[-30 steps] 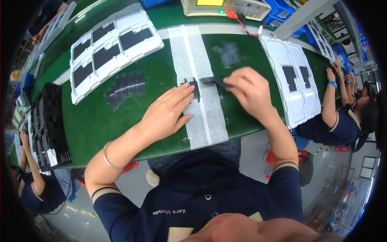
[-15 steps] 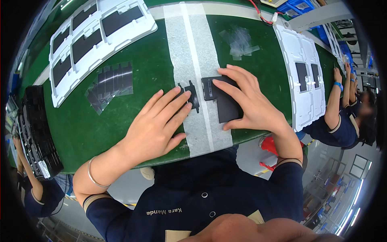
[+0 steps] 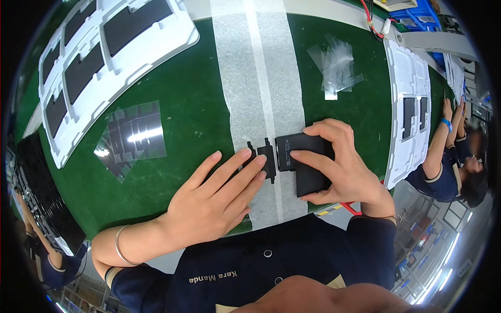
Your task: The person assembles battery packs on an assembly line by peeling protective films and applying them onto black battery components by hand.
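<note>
My right hand (image 3: 342, 161) grips a flat black L-shaped block, like a battery pack (image 3: 313, 175), with the fingers and thumb around its edges. Its narrower end lies over the pale paper strip (image 3: 255, 78) on the bench. Just left of that end is a thin black die-cut film (image 3: 267, 161) with small tabs, on the same strip. My left hand (image 3: 211, 201) lies flat with its fingers stretched out, the fingertips resting on the film's left side and hiding part of it. A narrow gap separates film and block.
A white tray (image 3: 180, 34) with dark flat pieces lies at the far left, another white tray (image 3: 394, 104) at the right. Clear film sheets (image 3: 138, 130) lie left, clear strips (image 3: 339, 68) right. Stacked black trays (image 3: 47, 193) stand at the left edge. A co-worker (image 3: 438, 167) is at the right.
The view has shifted, so bench and hands sit lower in the picture. The block's end is a little closer to the film. Both hands keep nearly the same pose.
</note>
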Tool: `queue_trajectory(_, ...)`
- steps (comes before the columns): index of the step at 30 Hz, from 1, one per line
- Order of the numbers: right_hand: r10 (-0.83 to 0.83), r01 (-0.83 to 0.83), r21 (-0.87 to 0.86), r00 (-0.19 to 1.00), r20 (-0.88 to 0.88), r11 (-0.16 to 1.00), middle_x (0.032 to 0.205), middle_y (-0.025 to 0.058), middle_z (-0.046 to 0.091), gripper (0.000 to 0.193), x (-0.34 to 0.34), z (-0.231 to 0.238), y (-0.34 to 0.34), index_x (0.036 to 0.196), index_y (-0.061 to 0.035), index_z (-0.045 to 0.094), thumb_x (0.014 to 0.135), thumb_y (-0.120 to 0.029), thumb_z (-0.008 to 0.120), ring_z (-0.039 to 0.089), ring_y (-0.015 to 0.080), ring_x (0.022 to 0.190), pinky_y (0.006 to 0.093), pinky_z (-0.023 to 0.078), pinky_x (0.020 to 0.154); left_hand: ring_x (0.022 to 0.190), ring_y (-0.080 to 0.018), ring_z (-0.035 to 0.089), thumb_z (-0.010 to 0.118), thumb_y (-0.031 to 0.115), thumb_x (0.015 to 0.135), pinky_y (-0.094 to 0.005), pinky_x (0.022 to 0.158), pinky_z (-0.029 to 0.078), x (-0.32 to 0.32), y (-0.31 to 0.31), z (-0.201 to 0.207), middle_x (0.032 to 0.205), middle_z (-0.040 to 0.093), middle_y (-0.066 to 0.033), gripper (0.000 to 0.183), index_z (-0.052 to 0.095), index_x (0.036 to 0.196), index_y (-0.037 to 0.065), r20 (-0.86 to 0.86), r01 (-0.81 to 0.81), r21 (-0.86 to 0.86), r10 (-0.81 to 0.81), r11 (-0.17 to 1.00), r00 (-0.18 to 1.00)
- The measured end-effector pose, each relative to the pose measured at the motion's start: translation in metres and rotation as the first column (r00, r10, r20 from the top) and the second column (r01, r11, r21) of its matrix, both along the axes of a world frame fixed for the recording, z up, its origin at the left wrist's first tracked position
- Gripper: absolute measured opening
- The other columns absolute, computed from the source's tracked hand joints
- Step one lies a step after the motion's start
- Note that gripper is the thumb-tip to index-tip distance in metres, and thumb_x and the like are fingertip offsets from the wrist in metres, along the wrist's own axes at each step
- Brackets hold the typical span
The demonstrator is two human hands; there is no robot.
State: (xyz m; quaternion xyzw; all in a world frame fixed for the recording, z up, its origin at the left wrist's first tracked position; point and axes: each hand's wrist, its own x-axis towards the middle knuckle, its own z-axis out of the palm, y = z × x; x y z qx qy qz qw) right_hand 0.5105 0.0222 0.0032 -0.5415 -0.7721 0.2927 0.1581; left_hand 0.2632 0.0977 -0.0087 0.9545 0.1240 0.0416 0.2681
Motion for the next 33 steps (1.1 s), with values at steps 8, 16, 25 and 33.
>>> queue_trajectory(8,0.026,-0.027,-0.009,0.997,-0.074,1.0,0.113,0.0169,0.04,0.066,-0.0017,-0.0029,-0.0003,0.106,-0.0077,0.057,0.044,-0.024,0.077,0.039,0.0338,0.102,0.0461,0.033,0.086,0.116,-0.0252,0.042,0.057,0.022,0.068,-0.0422,0.098,0.027,0.0043,0.0018,-0.0022,0.124,0.046,-0.0084,0.042,0.055,0.106,0.006,-0.003,-0.01,0.033,0.01,0.999,1.0)
queue_trajectory(16,0.042,-0.042,-0.001,0.998,-0.046,0.999,0.114,0.0165,0.041,0.067,-0.0021,-0.0048,-0.0013,0.107,-0.0079,0.058,0.045,-0.025,0.076,0.04,0.0326,0.101,0.0419,0.035,0.085,0.115,-0.0207,0.043,0.053,0.019,0.073,-0.0391,0.097,0.029,0.0053,0.0002,-0.0014,0.122,0.048,-0.0042,0.031,0.055,0.102,0.008,-0.016,-0.053,0.031,0.053,0.998,0.998)
queue_trajectory(25,0.046,-0.045,0.005,0.998,-0.034,0.999,0.114,0.0165,0.041,0.064,-0.0027,-0.0045,-0.002,0.107,-0.0071,0.058,0.048,-0.027,0.074,0.041,0.0323,0.1,0.0412,0.036,0.084,0.112,-0.025,0.043,0.06,0.024,0.064,-0.0426,0.095,0.028,0.0044,-0.0005,-0.006,0.122,0.048,-0.0078,0.041,0.057,0.103,0.009,0.009,-0.024,0.06,0.024,0.998,1.0)
queue_trajectory(33,0.046,-0.045,0.017,0.998,-0.04,0.999,0.113,0.0167,0.042,0.061,-0.0029,-0.0052,-0.0008,0.107,-0.0068,0.058,0.051,-0.028,0.072,0.041,0.0321,0.1,0.0409,0.036,0.084,0.113,-0.0248,0.042,0.061,0.024,0.064,-0.0423,0.096,0.027,0.0039,0.0,-0.0051,0.123,0.047,-0.0073,0.043,0.056,0.104,0.009,-0.01,-0.028,0.041,0.028,0.999,1.0)
